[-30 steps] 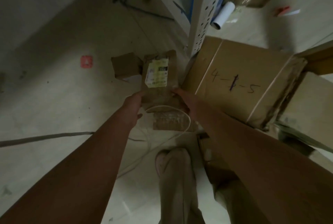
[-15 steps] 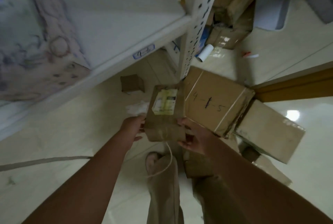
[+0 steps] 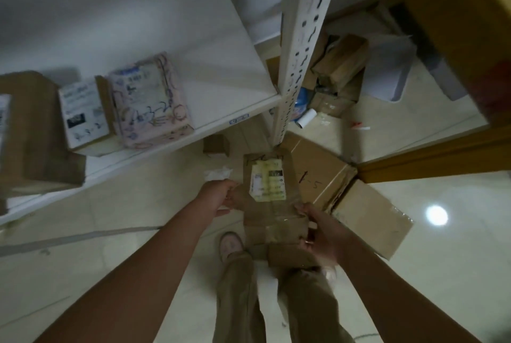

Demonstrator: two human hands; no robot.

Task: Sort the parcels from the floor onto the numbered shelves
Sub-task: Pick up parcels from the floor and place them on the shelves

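Open floor (image 3: 138,199) between shelf edge (image 3: 193,132) and held parcel (image 3: 273,215)

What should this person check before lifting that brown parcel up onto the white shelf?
1. Two-handed hold on the brown parcel: ok; left hand and right hand grip opposite edges.
2. Number scrawled on the parcel read: cannot tell; it is blurred.
3. Shelf tag read: cannot tell; too small.
4. Room on the white shelf: ok; bare board beside the pink parcel.
5. Footing: not ok; a large box lies on the floor near the feet.
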